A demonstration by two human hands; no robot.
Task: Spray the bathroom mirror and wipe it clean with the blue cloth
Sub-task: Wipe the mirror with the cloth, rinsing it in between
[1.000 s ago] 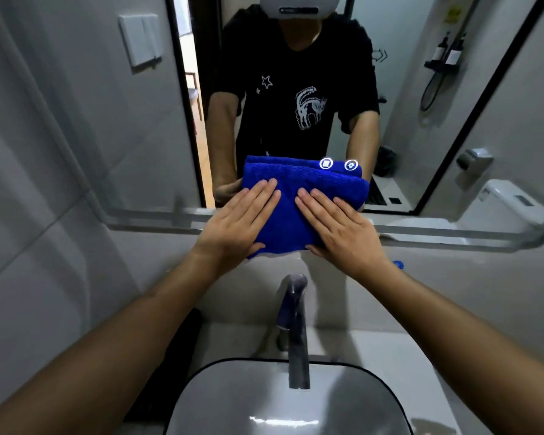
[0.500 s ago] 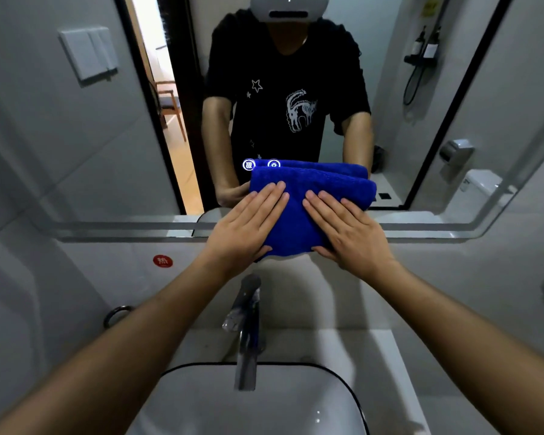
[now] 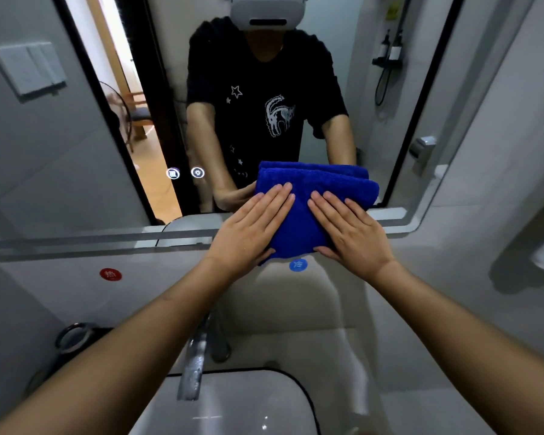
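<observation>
The folded blue cloth (image 3: 302, 221) is pressed flat against the lower part of the bathroom mirror (image 3: 76, 146), overlapping its bottom edge near the right corner. My left hand (image 3: 248, 227) lies on the cloth's left half with fingers stretched out and the thumb under its lower edge. My right hand (image 3: 349, 233) covers the right half the same way. The mirror reflects the cloth and a person in a black shirt. No spray bottle is in view.
Two lit touch icons (image 3: 185, 173) sit on the mirror left of the cloth. A red sticker (image 3: 110, 274) and a blue sticker (image 3: 298, 264) mark the wall below. The faucet (image 3: 192, 365) and basin (image 3: 233, 403) lie under my arms. A metal ring (image 3: 73, 337) sits at lower left.
Both hands have slid the cloth to the right along the mirror's lower edge. The touch icons, earlier at the cloth's top edge, now show well to its left.
</observation>
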